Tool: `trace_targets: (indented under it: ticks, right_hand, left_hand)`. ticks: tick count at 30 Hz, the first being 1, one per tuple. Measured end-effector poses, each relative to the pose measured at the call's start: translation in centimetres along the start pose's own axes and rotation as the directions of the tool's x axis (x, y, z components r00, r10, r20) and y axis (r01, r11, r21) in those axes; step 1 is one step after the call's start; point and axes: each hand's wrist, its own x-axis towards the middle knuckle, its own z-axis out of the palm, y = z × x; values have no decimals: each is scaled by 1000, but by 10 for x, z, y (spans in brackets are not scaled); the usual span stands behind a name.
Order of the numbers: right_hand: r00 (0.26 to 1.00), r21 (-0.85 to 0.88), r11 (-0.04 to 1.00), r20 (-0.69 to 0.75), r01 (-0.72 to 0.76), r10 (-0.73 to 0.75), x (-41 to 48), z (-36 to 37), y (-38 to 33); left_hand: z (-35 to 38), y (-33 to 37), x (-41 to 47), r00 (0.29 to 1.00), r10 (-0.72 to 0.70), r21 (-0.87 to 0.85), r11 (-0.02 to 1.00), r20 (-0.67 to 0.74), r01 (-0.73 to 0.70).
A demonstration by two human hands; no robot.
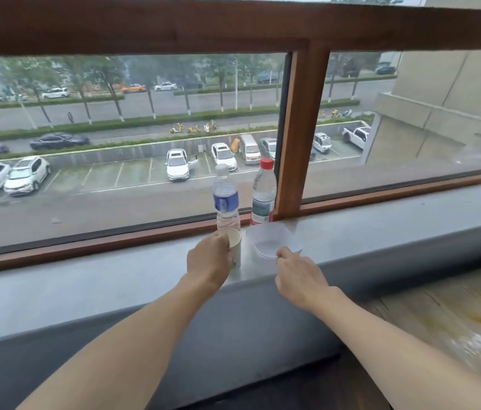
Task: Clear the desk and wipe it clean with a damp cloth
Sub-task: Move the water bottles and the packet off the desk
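Paper cup point(235, 247), clear tub point(271, 239) near sill point(381, 229) edge

Two plastic water bottles stand on the one window sill point(381, 223): one blue-labelled bottle point(226, 199) to the left and one red-capped bottle point(264, 196) to the right. Nearer than these are one paper cup point(235, 245) and one clear plastic container point(271, 242). Two hands are in view: one left hand point(209, 258) and one right hand point(298, 276). The window has two panes: one left pane point(115, 173) and one right pane point(410, 137).
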Motion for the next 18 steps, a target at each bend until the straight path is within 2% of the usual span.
trace_targets:
  ticks: [6, 13, 18]
  right_hand:
    - [990, -79, 996, 139, 41, -30, 7, 9, -3]
    - [986, -56, 998, 164, 34, -25, 11, 14, -3]
    - [984, 22, 999, 175, 25, -28, 12, 17, -1]
  left_hand:
    - [10, -6, 8, 998, 30, 5, 1000, 52, -30]
    - [13, -2, 8, 995, 80, 9, 997, 58, -81]
    - [9, 1, 5, 996, 84, -38, 996, 41, -82]
